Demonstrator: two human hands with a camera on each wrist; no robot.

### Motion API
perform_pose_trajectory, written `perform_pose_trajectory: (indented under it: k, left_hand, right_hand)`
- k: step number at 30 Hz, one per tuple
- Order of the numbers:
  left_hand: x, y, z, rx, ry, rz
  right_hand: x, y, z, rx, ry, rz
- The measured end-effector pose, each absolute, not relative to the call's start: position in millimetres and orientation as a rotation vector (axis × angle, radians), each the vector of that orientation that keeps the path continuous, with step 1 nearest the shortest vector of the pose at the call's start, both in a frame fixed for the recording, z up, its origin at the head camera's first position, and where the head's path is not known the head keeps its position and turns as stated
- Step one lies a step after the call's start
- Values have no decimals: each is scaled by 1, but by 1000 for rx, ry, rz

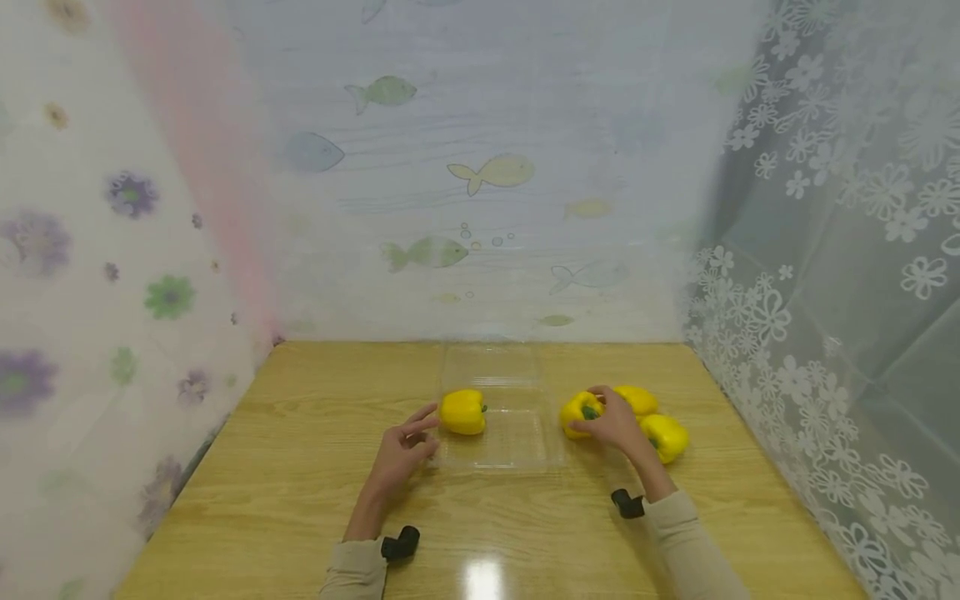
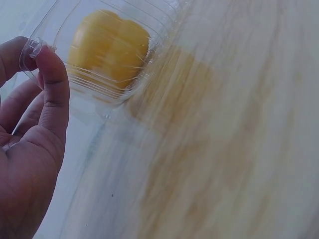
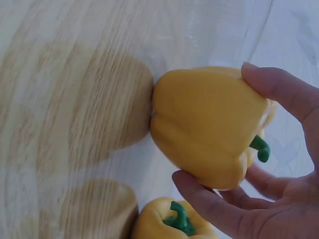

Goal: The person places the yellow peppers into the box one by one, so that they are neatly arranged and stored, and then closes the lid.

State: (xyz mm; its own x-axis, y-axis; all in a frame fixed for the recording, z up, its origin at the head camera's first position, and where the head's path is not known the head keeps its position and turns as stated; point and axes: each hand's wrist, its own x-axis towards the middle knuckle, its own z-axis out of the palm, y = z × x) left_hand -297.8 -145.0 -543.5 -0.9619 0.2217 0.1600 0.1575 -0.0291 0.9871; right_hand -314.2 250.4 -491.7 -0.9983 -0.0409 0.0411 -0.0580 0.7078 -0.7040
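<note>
The right hand (image 1: 611, 423) had its fingers (image 3: 279, 87) curled round a yellow pepper (image 3: 209, 127), thumb below and fingertips over the top near the green stem, with the pepper resting on or just above the wooden surface (image 1: 300, 467) beside the clear plastic container (image 1: 498, 442). Two more yellow peppers (image 1: 663, 435) lay just beyond it, close together on the right. One pepper (image 1: 462, 412) already sat inside the open container, at its left side. The left hand (image 1: 401, 454) steadied the container: from the left wrist view, its thumb and fingers (image 2: 52, 84) pinched the tray's near corner tab, though blur made the exact grip hard to confirm. The step in hand seemed to be picking up the second pepper for loading. The next move likely called for lifting it clear of its neighbours and carrying it leftward over the container's rim, setting it into the free space beside the first pepper while the left hand kept the light tray from sliding.
</note>
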Motion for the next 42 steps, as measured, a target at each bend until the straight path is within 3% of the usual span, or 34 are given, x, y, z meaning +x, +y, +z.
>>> perform_pose_trajectory:
  k: [42]
  left_hand:
    - [-295,-143,-545,430,2173,2165]
  right_hand:
    - [-287,261,-498,73,-2886,1224]
